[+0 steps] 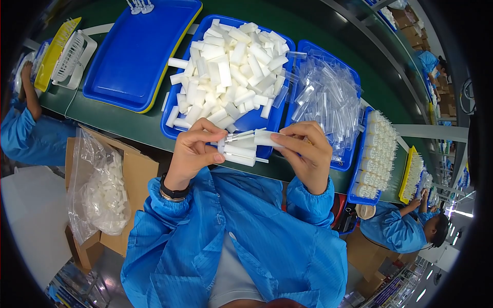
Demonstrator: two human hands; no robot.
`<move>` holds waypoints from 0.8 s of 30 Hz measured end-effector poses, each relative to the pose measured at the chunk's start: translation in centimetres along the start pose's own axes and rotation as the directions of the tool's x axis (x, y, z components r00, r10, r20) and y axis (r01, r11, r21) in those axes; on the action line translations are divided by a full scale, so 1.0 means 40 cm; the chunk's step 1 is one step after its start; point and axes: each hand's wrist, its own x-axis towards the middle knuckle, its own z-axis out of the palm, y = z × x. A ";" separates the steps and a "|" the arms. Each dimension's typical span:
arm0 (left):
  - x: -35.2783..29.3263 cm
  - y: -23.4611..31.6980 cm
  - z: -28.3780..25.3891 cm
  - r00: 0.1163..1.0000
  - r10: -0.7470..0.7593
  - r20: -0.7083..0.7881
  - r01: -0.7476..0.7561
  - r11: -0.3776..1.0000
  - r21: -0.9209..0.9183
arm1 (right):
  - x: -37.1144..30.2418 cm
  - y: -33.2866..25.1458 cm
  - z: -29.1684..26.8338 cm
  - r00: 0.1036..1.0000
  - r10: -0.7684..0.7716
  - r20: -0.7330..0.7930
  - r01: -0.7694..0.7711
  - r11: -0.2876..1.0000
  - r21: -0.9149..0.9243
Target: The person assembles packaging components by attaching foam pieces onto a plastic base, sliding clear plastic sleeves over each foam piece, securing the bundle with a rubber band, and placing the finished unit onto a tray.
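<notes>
Close to my chest, my left hand (197,149) is closed on the end of a small white plastic part with thin prongs (239,137). One white foam block (240,155) lies along its lower prongs. My right hand (309,153) pinches another white foam block (265,138) between thumb and fingers, at the tips of the upper prongs. How far that block is over the prongs I cannot tell. Just beyond my hands, a heap of similar foam blocks (231,66) fills a blue tray (169,110).
Right of the heap, a blue tray (306,47) holds clear plastic sleeves (328,97); farther right are rows of white assemblies (377,154). Another blue tray (138,56) stands left. A cardboard box (141,174) with a bag of white pieces (105,200) is at lower left. Co-workers sit either side.
</notes>
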 end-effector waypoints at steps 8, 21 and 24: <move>-0.003 0.005 0.029 0.979 -0.159 0.128 0.163 0.987 -0.020 | 0.010 -0.004 0.029 0.983 -0.126 0.133 0.115 0.989 0.091; 0.002 0.025 0.014 0.962 -0.186 0.199 0.198 0.979 -0.042 | 0.018 0.097 0.109 0.982 0.147 0.115 -0.127 0.979 -0.161; 0.000 0.033 0.024 0.953 -0.239 0.187 0.249 0.968 -0.032 | 0.019 0.098 0.131 0.991 0.090 0.096 -0.035 0.887 -0.461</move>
